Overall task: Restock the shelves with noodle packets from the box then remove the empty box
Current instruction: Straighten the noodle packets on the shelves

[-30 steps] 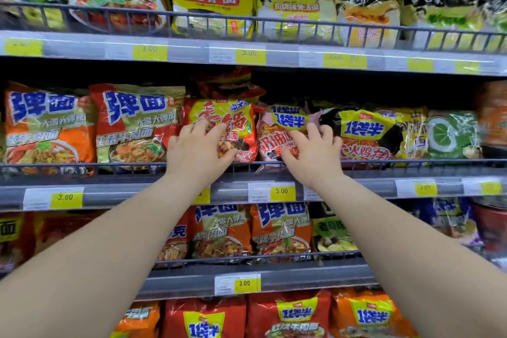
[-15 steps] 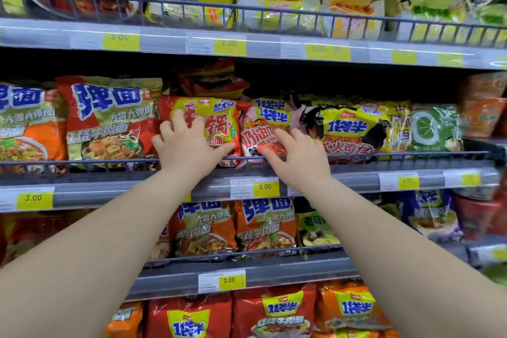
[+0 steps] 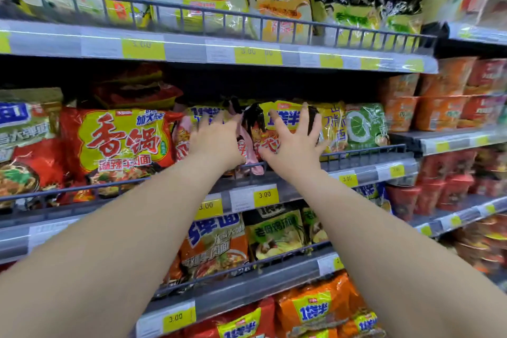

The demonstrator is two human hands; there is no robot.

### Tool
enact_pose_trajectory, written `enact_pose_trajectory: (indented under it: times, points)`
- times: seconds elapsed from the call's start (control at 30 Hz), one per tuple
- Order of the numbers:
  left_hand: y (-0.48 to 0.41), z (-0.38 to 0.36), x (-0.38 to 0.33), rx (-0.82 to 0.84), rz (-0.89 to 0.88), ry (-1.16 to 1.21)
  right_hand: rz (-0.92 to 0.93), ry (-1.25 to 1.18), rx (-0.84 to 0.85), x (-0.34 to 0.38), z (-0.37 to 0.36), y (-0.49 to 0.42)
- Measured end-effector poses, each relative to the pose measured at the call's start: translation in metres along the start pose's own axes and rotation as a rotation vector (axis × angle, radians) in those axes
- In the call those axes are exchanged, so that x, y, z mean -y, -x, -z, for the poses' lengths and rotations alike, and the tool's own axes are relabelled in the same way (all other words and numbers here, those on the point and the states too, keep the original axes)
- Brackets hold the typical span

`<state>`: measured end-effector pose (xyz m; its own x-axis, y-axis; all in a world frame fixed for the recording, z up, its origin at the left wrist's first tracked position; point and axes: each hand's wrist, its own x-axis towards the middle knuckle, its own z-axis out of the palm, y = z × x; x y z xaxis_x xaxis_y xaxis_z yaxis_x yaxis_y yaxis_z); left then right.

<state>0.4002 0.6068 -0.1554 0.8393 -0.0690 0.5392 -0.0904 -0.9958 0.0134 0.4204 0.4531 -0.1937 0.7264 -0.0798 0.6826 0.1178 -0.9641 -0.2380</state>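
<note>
While left hand (image 3: 216,141) and right hand (image 3: 295,145) press with spread fingers (image 3: 304,119), the pink packet (image 3: 258,167) may slide over the shelf rail (image 3: 362,153).

The one head view looks forward, close to the shelves (image 3: 247,192); both forearms reach in from below.

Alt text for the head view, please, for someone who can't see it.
Both hands reach over the wire rail of the middle shelf: the left hand rests on a pink packet, the right hand, fingers spread, presses a black and yellow packet. Noodle packets fill the shelves above and below, with yellow 3.00 price tags.
</note>
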Motion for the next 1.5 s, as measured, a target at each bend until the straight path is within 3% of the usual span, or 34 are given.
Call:
enact_pose_trajectory:
  times: [0.1, 0.17, 0.27, 0.4, 0.57, 0.73, 0.83, 1.03, 1.2, 1.33, 1.5]
  points:
    - [-0.017, 0.003, 0.009, 0.203, 0.044, -0.009, -0.024, -0.036, 0.074, -0.001, -0.002, -0.014]
    - [-0.022, 0.002, 0.012, 0.241, 0.042, -0.082, -0.054, -0.034, 0.098, 0.002, -0.005, -0.020]
    - [-0.026, 0.003, 0.018, 0.234, 0.016, -0.213, -0.104, -0.030, 0.107, 0.010, -0.010, -0.027]
    - [-0.026, 0.005, 0.020, 0.188, -0.027, -0.220, -0.174, -0.056, 0.157, 0.010, -0.010, -0.033]
    - [-0.022, 0.001, 0.029, -0.037, -0.121, -0.220, -0.228, -0.182, 0.151, -0.011, -0.006, -0.035]
    - [-0.022, -0.016, 0.041, -0.203, -0.153, -0.298, -0.052, -0.298, 0.180, -0.011, -0.007, -0.031]
    - [-0.024, -0.018, 0.039, -0.170, -0.102, -0.282, 0.038, -0.350, 0.169, -0.004, -0.018, -0.028]
    - [-0.013, -0.009, 0.030, -0.150, -0.053, -0.396, 0.044, -0.218, 0.169, -0.005, -0.027, -0.032]
    - [0.003, -0.003, 0.033, -0.081, -0.028, -0.400, -0.078, -0.113, 0.078, 0.005, -0.024, -0.025]
    - [0.002, 0.000, 0.033, 0.014, 0.026, -0.344, -0.080, -0.239, 0.102, 0.004, -0.019, -0.024]
    - [0.005, 0.000, 0.034, 0.000, 0.073, -0.322, 0.055, -0.387, 0.068, 0.005, -0.010, -0.016]
